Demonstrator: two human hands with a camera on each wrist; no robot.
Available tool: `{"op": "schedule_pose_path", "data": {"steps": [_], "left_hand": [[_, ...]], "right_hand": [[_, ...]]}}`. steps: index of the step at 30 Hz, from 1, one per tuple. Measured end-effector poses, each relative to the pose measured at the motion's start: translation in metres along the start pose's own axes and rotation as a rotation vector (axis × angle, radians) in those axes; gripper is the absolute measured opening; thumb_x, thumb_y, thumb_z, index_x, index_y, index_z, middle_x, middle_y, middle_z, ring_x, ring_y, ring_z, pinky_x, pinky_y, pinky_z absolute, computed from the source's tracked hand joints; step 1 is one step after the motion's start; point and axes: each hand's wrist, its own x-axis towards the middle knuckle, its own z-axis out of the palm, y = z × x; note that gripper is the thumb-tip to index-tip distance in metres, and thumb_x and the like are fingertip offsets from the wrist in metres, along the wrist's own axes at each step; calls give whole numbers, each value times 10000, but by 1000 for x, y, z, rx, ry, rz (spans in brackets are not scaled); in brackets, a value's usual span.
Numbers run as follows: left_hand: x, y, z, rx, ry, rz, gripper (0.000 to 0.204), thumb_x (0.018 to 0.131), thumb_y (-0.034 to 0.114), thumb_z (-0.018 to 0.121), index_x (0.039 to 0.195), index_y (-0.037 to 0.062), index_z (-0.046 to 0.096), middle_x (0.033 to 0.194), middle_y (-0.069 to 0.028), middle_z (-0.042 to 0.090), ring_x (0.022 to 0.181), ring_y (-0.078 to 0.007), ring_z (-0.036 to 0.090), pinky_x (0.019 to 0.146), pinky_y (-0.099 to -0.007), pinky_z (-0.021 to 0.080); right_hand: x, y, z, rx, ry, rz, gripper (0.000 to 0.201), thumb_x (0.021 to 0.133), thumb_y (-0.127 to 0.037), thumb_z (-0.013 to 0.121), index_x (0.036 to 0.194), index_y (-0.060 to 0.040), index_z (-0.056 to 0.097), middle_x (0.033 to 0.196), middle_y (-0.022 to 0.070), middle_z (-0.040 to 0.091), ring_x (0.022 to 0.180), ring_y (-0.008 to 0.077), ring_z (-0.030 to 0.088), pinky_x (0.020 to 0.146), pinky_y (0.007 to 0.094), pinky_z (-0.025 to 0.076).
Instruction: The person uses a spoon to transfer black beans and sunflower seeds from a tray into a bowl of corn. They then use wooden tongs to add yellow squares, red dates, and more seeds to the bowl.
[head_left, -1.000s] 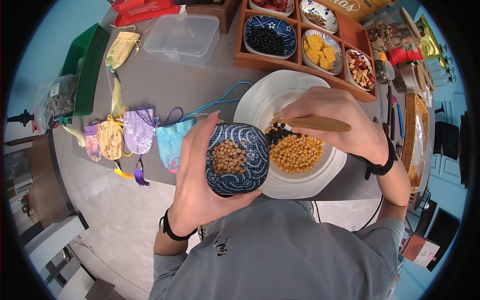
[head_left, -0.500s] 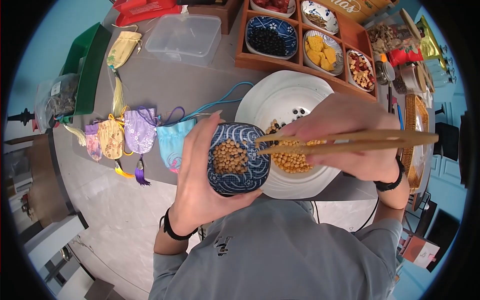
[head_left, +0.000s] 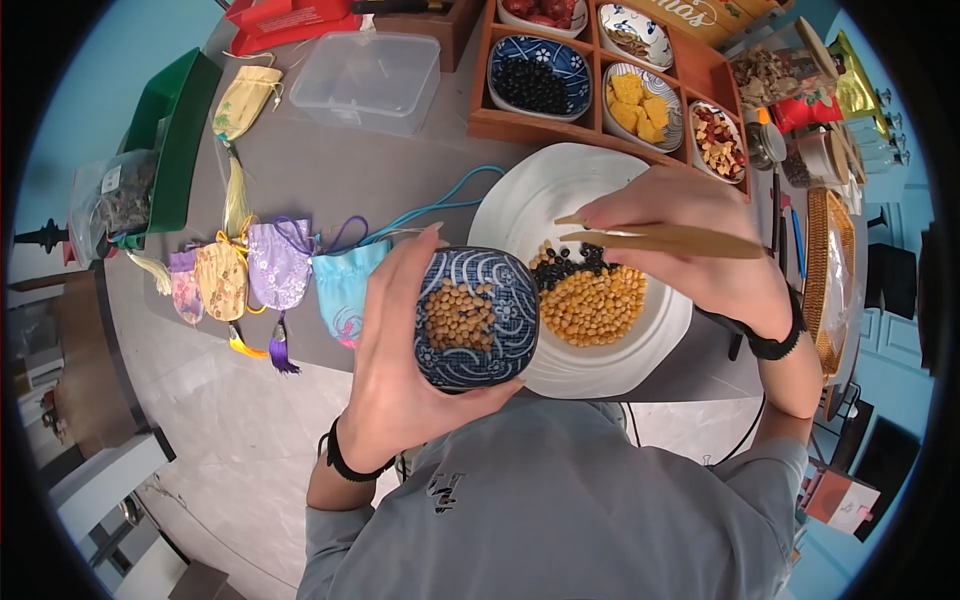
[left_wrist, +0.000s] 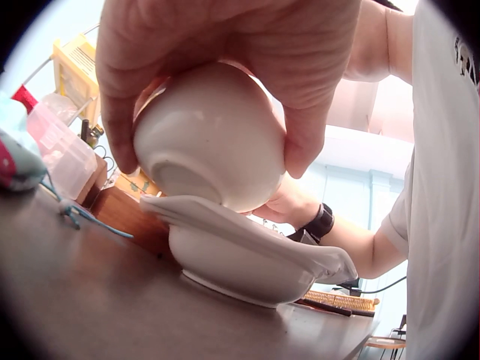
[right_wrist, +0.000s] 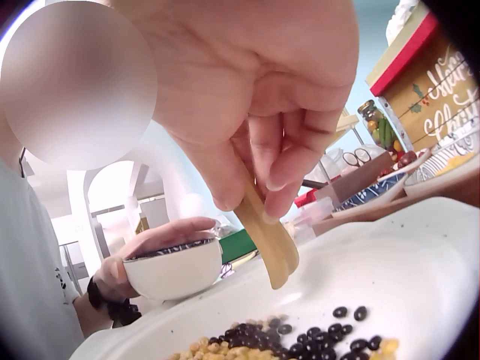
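My left hand (head_left: 375, 350) grips a small bowl (head_left: 512, 335) with a blue wave pattern inside and a plain white outside. Tan soybeans (head_left: 458, 315) lie in it. In the left wrist view the bowl (left_wrist: 210, 135) is held from above between thumb and fingers, overlapping the rim of a wide white plate (left_wrist: 232, 244). My right hand (head_left: 690, 235) pinches wooden tongs (head_left: 690, 243) above that plate, one end pointing down in the right wrist view. Yellow corn kernels (head_left: 595, 308), black beans (head_left: 560, 270) and a few soybeans lie in the plate.
Behind the plate stands a wooden divided tray (head_left: 590, 130) with bowls of black beans, yellow chunks and dried pieces. To the left lie drawstring pouches (head_left: 278, 262) with tassels, a clear plastic box (head_left: 365, 80) and a green bin (head_left: 185, 140). A wicker basket (head_left: 822, 280) sits right.
The tongs went from the plate across to the blue bowl's rim, then back over the plate with my right hand. My left hand and the bowl have stayed nearly still.
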Motion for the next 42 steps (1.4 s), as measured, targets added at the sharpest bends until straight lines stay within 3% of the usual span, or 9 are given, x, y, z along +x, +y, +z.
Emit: {"op": "schedule_pose_path", "data": {"steps": [7,16,19,23,28,30,34,35,42], "left_hand": [[0,1,0,-2,4,-3,1219,485,162,963,1518,-26,344,1372,-210,484,1252,-328,536,1065,-425,439],[0,1,0,-12,0,-10,1202,483,165,958,1506,-25,357,1372,-204,485,1253,-330,535,1064,-424,438],[-1,0,0,-7,4,-9,1207,481,167,959,1508,-24,355,1372,-204,488,1251,-330,540,1063,-425,441],[1,1,0,24,3,18,1213,477,171,962,1510,-21,354,1373,-204,491,1250,-328,545,1063,-426,443],[0,0,1,10,8,18,1216,477,173,964,1511,-21,354,1374,-203,493,1255,-329,543,1066,-426,441],[0,1,0,17,9,18,1214,481,174,964,1511,-22,352,1374,-203,492,1255,-330,542,1069,-427,438],[0,1,0,11,6,17,1208,489,175,963,1511,-24,350,1374,-204,491,1259,-332,536,1074,-429,431],[0,1,1,5,8,15,1207,491,175,962,1511,-25,350,1374,-205,491,1260,-332,534,1075,-429,429],[0,2,0,11,10,12,1205,493,179,960,1511,-29,350,1371,-206,493,1256,-334,537,1073,-430,430]], "right_hand": [[0,7,18,10,-82,40,269,795,-19,763,1057,-46,710,918,112,704,875,322,675,759,420,528],[-3,9,15,-16,-70,31,321,743,10,768,1059,-26,721,917,125,717,844,317,684,731,410,537],[2,-5,4,14,63,-20,270,761,-20,793,1024,-5,739,916,118,740,785,279,693,696,373,539],[6,-35,-8,147,58,-40,212,759,-92,839,926,4,752,962,190,774,811,288,737,722,363,555],[12,-47,-7,96,-8,-20,239,762,-69,824,974,17,756,969,191,774,794,293,738,722,382,556],[8,-33,-7,95,86,-85,266,755,-67,830,995,20,757,974,197,772,823,285,738,729,364,552],[8,-12,-6,-101,101,-9,247,775,-86,823,999,-3,759,1000,136,774,853,270,727,742,374,549],[7,-7,-4,-61,72,2,245,786,-89,821,1008,-11,751,1001,99,769,852,272,722,765,383,546],[2,8,13,46,-85,48,247,829,-69,784,1064,-39,713,923,114,709,865,322,676,770,408,533]]}}
